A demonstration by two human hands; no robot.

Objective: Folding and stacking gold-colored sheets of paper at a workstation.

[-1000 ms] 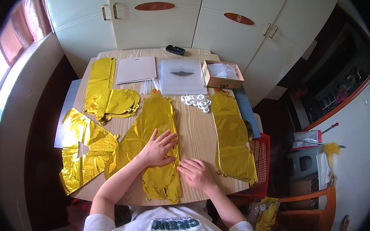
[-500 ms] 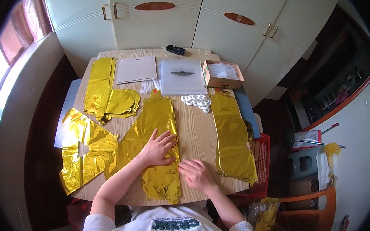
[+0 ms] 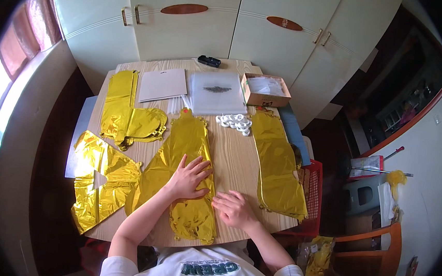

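A flat gold foil balloon (image 3: 190, 135) with small tabs along its edges lies in front of me, lengthwise on the wooden table. My left hand (image 3: 189, 179) rests palm down on its lower half, fingers spread. At its right edge is my right hand (image 3: 233, 209), fingers bent and close together, the fingertips at the foil's rim; the thumb is mostly hidden. Left of my left forearm, a shinier, crinkled gold foil piece (image 3: 116, 176) with a small triangular gap hangs over the table edge. More folded gold foil (image 3: 134, 118) lies beyond it.
Another gold foil balloon (image 3: 281, 166) lies at the right. Farther back are white rings (image 3: 234, 121), clear plastic bags (image 3: 216, 104), grey card (image 3: 163, 84), an open box (image 3: 269, 97) of white pieces and a black object (image 3: 209, 61). A red basket (image 3: 314, 189) stands beside the table.
Both hands stay in nearly the same place on the foil. The view has shifted very slightly; nothing else has visibly moved.
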